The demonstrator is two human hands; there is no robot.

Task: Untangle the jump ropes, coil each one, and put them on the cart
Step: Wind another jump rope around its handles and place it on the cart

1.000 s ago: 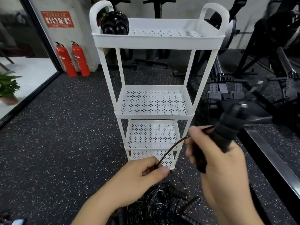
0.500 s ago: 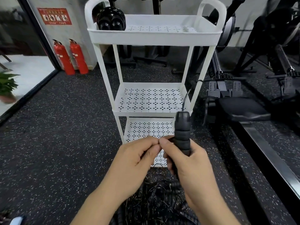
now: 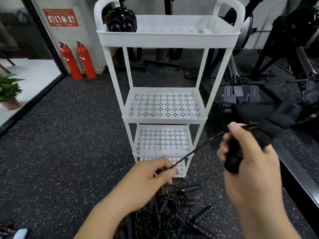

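My right hand grips a black ribbed jump-rope handle, tilted up to the right and blurred. Its thin black cord runs down-left to my left hand, which pinches it between thumb and fingers. Below both hands a tangled heap of black jump ropes with several ribbed handles lies on the floor. The white tiered cart stands right behind the heap; a black coiled bundle sits at the left of its top tray.
Dark speckled rubber floor all round. Two red fire extinguishers stand by the wall at the left, a potted plant further left. Black gym machines and a metal rail crowd the right side.
My hands, close together half a second ago, have pulled apart. The right hand swung the handle up and to the right, and the cord is stretched taut between the hands.
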